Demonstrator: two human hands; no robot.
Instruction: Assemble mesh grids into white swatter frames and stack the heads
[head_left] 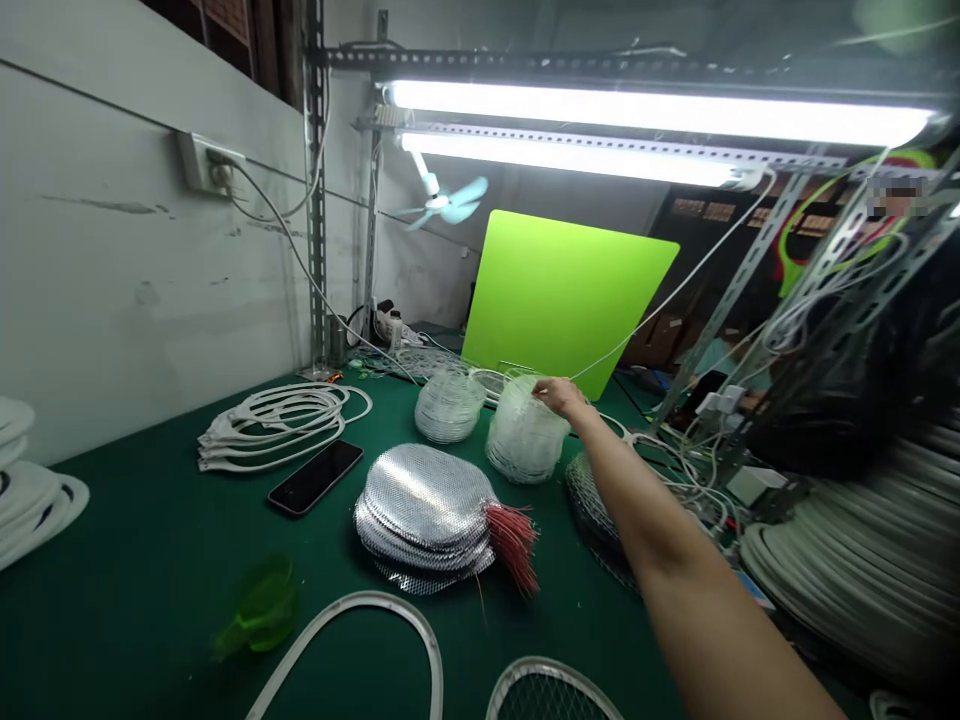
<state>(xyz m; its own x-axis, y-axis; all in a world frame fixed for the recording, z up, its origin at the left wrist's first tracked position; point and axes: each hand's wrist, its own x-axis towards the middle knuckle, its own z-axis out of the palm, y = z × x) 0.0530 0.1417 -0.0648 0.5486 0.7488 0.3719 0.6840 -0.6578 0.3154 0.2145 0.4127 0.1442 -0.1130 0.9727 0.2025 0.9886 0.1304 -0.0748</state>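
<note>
My right hand (559, 394) reaches far forward over the table. Its fingers are pinched on the upper edge of a tall stack of pale, translucent net pieces (527, 440). To the left stands a second, shorter stack of similar pieces (448, 408). Nearer to me lies a pile of oval silver metal mesh sheets (427, 500) with a bunch of red wires (513, 545) at its right side. Under my right forearm a stack of dark mesh (589, 505) is partly hidden. My left hand is out of view.
White oval racket frames (281, 420) lie at left beside a phone (316, 478). In front are an empty frame (375, 600), a netted frame (547, 675) and a green translucent piece (262, 605). A green board (562, 295) and a small fan (442, 203) stand behind; frames pile up right (862, 550).
</note>
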